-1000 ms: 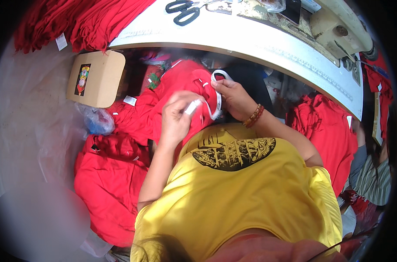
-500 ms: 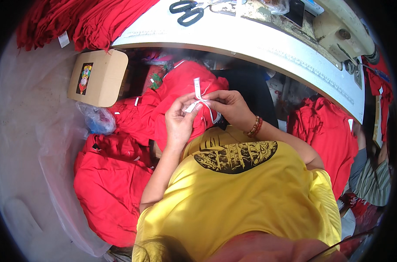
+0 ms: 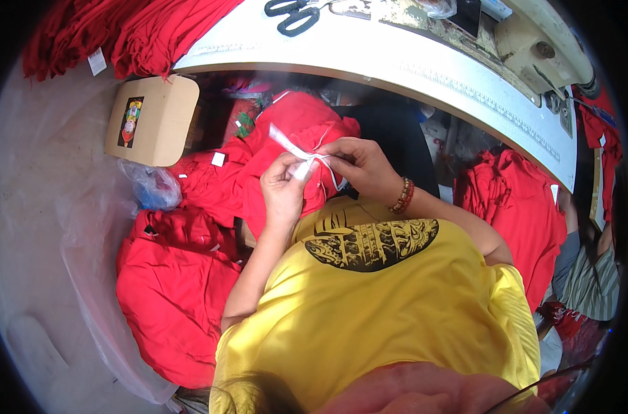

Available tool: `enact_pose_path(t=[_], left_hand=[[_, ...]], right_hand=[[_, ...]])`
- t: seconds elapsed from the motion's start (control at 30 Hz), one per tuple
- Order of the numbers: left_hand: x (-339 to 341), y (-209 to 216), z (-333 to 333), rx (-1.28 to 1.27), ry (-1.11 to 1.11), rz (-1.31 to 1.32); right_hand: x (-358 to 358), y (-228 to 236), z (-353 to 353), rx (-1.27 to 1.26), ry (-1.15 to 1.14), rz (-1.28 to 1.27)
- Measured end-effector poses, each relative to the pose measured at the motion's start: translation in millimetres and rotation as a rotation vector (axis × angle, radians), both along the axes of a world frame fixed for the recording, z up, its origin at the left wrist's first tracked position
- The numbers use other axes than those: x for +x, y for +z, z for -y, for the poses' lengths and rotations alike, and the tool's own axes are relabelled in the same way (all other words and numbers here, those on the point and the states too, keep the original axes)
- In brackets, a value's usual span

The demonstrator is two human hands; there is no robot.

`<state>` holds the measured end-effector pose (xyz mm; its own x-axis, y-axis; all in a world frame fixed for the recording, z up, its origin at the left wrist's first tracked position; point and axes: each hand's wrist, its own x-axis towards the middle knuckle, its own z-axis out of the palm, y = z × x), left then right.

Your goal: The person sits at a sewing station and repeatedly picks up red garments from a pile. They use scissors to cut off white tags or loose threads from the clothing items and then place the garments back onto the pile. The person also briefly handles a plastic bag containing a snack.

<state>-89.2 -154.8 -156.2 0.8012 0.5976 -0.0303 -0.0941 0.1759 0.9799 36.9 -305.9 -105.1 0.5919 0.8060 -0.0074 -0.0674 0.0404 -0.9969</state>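
Note:
Between my two hands, above a heap of red garments (image 3: 302, 114), is a thin white label strip (image 3: 287, 143). My left hand (image 3: 283, 188) pinches it between thumb and fingers, with a white end showing by the thumb. My right hand (image 3: 359, 167), with a beaded bracelet on the wrist, pinches the strip at its middle. One end sticks out up and to the left, and a narrow white loop hangs below my right fingers. Whether the strip joins a garment I cannot tell.
A white table (image 3: 341, 52) with ruler markings curves ahead, bearing black-handled scissors (image 3: 292, 15), a sewing machine (image 3: 535, 52) and stacked red cloth (image 3: 121, 34). Left are a cardboard box (image 3: 159, 124), a plastic bag (image 3: 155, 186) and a red bundle (image 3: 176, 297); right, another red pile (image 3: 511, 207).
The strip's free end has tipped from upright over to the left. A white tag on the red cloth at left now shows its flat face. Both hands keep their pinch almost in place.

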Motion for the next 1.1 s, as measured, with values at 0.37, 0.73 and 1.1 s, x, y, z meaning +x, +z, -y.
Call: enact_pose_path(t=[0.37, 0.73, 1.1], left_hand=[[14, 45, 18, -0.259, 0.114, -0.187], [17, 36, 11, 0.089, -0.032, -0.141], [19, 52, -10, -0.058, 0.235, -0.042]], right_hand=[[7, 8, 1, -0.066, -0.031, 0.403], [16, 13, -1, -0.053, 0.019, 0.574], [16, 37, -3, 0.024, 0.017, 0.864]])
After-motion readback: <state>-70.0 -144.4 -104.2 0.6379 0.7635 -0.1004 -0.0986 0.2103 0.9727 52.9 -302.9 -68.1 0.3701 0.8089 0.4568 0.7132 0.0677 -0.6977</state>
